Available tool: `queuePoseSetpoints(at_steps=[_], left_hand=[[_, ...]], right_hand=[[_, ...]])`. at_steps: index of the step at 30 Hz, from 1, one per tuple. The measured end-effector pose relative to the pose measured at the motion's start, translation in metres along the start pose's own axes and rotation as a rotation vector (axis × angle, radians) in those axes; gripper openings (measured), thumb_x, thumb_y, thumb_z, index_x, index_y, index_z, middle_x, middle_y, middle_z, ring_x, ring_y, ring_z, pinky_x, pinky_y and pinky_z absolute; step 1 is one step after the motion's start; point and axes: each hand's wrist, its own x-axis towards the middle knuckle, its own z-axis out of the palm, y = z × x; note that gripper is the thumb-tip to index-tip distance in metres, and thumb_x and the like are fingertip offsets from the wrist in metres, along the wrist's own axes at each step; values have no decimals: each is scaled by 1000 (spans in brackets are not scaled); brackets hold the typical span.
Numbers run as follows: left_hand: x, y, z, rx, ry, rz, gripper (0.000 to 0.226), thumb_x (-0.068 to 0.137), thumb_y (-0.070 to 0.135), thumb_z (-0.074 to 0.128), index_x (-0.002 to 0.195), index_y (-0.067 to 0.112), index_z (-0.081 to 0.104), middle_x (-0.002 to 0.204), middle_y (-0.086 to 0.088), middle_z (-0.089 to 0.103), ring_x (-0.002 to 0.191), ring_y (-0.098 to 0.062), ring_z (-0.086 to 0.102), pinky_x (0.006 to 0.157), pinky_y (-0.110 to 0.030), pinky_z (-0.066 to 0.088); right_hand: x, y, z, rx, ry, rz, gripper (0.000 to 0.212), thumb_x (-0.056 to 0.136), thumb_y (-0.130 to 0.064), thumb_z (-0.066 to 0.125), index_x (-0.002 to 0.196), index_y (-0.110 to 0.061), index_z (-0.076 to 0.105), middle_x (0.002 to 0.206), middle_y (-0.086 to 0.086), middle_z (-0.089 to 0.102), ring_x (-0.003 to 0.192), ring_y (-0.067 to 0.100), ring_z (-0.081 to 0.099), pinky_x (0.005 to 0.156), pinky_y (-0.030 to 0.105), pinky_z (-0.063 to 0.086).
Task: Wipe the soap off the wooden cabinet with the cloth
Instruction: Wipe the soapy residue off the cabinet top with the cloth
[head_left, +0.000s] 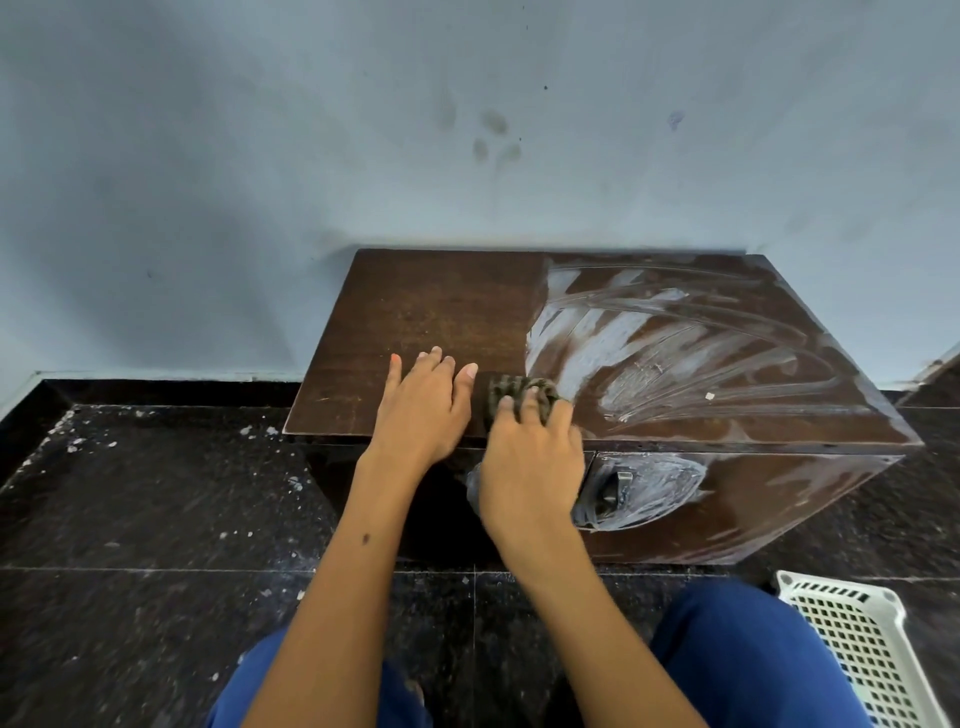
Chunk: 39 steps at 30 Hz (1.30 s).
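While the left hand (422, 400) lies flat with its fingers spread and released on the clean left part of the wooden cabinet (431, 317), the right hand (530, 457) presses a dark bunched cloth (511, 387) onto the cabinet top near its front edge, fingers (530, 402) curled over the cloth and grasping it. That cloth sits just beside the left thumb, at the border between the bare brown wood and the streaked part. White soap (597, 338) covers the right part of the top in curved, fan-like smears, and another soapy patch spreads over the cabinet's front face around a small metal handle (621, 483). Behind the cabinet stands a pale blue wall (311, 156) with a few dark smudges. Below, the dark speckled floor (130, 519) carries scattered white flecks, the person's blue-clad knees (737, 639) show at the bottom, and a white plastic basket (857, 639) rests at the lower right.
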Motion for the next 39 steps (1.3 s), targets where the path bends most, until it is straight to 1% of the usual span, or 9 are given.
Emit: queuePoseSetpoints(at_steps=[5,9,13,16,19,21,24,30,39], left_hand=[[1,-6,-3,-16,-14,-43,52,102,37,18,141,8,39,153,-11,28,144,-20,17,117,-41,-3],[-2,-6,-4,-8,-11,-40,54,102,37,18,141,6,38,153,-12,28,144,-21,18,118,-40,-2],[-3,1,-3,3,-4,-14,53,102,37,18,141,6,37,153,-11,28,144,-20,18,118,-40,-2],[-1,10,3,10,-21,23,53,102,37,19,142,6,36,153,-11,27,144,-20,17,117,-39,-3],[0,15,7,31,-20,38,52,102,36,20,143,6,34,154,-10,26,144,-21,17,117,-39,-4],[1,16,8,46,-15,40,52,102,35,20,143,6,34,154,-10,26,144,-20,17,117,-38,-4],[2,14,7,75,10,38,52,102,35,20,143,6,33,154,-10,26,144,-20,17,117,-38,-3],[6,16,6,86,34,49,50,102,32,22,143,7,33,154,-10,26,144,-20,18,117,-39,-3],[8,20,8,130,34,71,48,102,29,23,143,6,33,153,-11,28,143,-21,20,117,-40,0]], right_hand=[[-7,-14,11,50,13,-135,46,101,-19,31,147,-15,30,154,7,27,136,30,23,104,36,28],[-3,14,2,40,6,-45,49,99,-20,37,146,-23,29,156,-2,23,131,27,24,101,36,29],[-1,26,-5,14,-2,52,50,100,-18,34,149,-21,25,157,1,20,136,30,17,106,37,26],[-3,18,-3,6,-4,-20,49,101,-17,30,149,-19,23,157,5,19,135,31,19,105,37,26],[-3,26,0,12,17,-106,49,100,-19,37,148,-25,27,156,-3,23,131,28,24,103,35,28],[0,39,-3,22,37,-58,50,98,-20,41,146,-28,31,155,-7,27,129,27,25,102,35,30],[4,49,-6,15,42,29,50,98,-16,41,146,-27,33,154,-4,28,129,28,26,101,35,32],[3,32,-1,-14,43,-71,47,100,-19,37,146,-24,30,155,1,26,129,29,24,103,35,28],[69,25,-3,9,59,-23,33,98,-24,43,130,-21,50,146,1,40,131,30,26,101,37,29]])
